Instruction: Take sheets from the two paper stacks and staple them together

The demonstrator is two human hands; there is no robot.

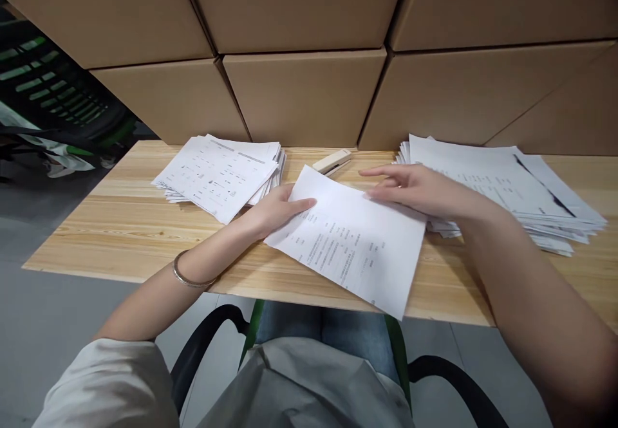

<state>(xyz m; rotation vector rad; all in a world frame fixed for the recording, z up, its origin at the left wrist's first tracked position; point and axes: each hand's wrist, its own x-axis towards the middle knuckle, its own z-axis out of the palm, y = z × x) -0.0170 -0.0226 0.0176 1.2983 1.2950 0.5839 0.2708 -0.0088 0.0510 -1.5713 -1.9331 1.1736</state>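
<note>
A printed sheet of paper [350,241] lies slanted in front of me, its near corner jutting past the table's front edge. My left hand [282,210] grips its left side, thumb on top and fingers underneath. Whether it is one sheet or a few together I cannot tell. Over the far right edge of the paper is my right hand [410,186], fingers stretched out to the left and touching or nearly touching the sheet. Just behind the paper lies a cream-coloured stapler [332,161].
A stack of printed papers [217,174] sits on the left of the wooden table [106,222]. To the right is another, uneven stack [487,177], partly behind my right forearm. Cardboard boxes [304,100] form a wall along the back. Black chair armrests [207,344] flank my lap.
</note>
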